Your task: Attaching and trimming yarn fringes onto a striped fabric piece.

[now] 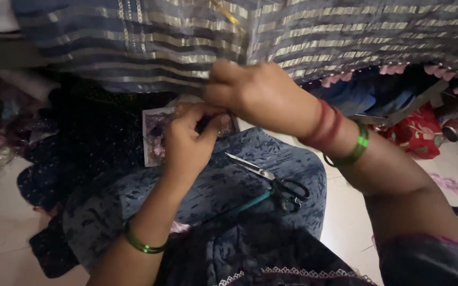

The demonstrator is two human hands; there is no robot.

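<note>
A blue-grey cloth with gold stripes (pixel 149 42) hangs across the top of the view. My right hand (pixel 255 92) pinches its lower edge near the middle. My left hand (pixel 186 143) is just below, fingers closed on something small and dark at the same edge; what it is I cannot tell. Both wrists wear green bangles, and the right also has red ones. Black-handled scissors (pixel 271 180) lie open on the dark blue patterned cloth (pixel 223 190) over my lap, right of my left hand.
A small pale printed packet (pixel 155 135) lies behind my left hand. Dark sequinned fabric (pixel 91 143) is heaped at the left on the pale floor (pixel 6 228). Red flowered cloth (pixel 417 135) and more scissors (pixel 398 111) sit at the right.
</note>
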